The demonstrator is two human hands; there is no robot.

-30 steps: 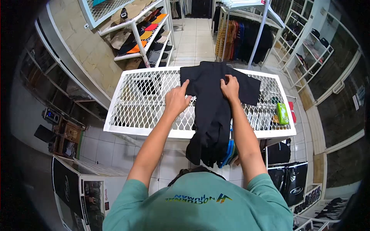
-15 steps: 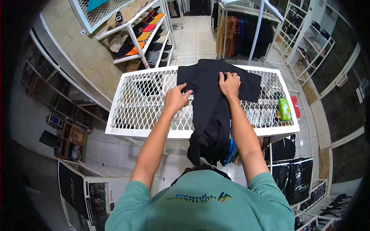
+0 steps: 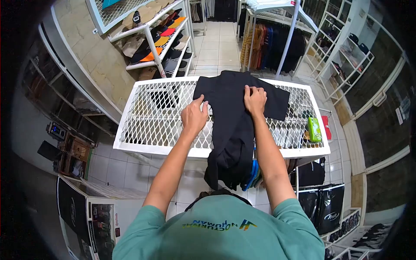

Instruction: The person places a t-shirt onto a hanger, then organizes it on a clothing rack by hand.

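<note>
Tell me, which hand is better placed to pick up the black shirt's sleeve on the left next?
Probably the left hand: it is right by that sleeve, thumb and forefinger apart. The right hand is farther off, on the black shirt nearer the opposite sleeve.

Pale floor tiles (image 3: 219, 47) extend between a white shelf rack (image 3: 154, 51), left, and hanging garments (image 3: 297, 50), right; a beige tiled wall (image 3: 86, 39) and a glazed door (image 3: 372, 73) flank a white mesh-topped table (image 3: 151, 149).

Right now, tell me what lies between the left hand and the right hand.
In the head view, the black garment lies between the left hand and right hand, spread across the white mesh table.
</note>
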